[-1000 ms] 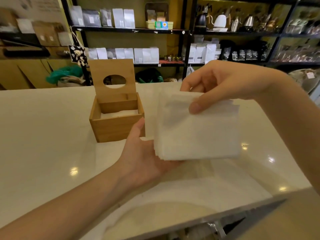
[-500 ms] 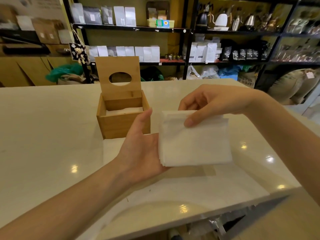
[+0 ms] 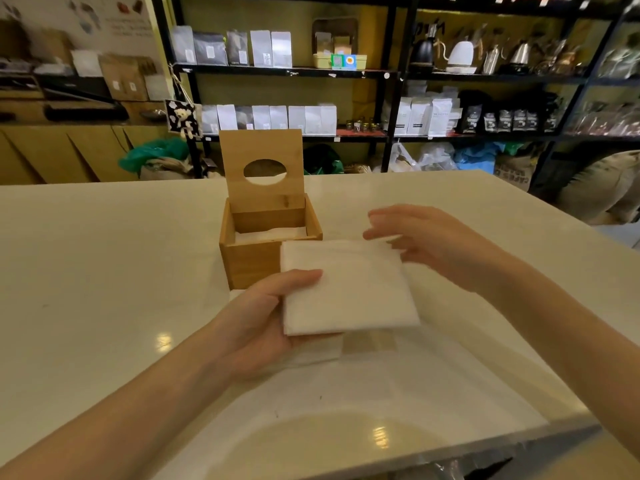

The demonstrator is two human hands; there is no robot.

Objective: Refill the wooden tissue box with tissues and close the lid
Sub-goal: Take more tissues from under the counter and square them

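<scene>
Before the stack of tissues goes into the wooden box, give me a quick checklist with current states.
1. Lid upright, clear of the opening: ok.
2. Tissue stack gripped by left hand: ok.
3. Right hand steadying the stack: not ok, fingers spread, blurred, apparently off it.
4. Room left in wooden box: cannot tell; tissues already lie inside.
5. Stack square, edges aligned: ok.

Matt soft paper tissues (image 3: pixel 346 289), smooth pale wood tissue box (image 3: pixel 249 261), glossy cream countertop (image 3: pixel 104 271).
</scene>
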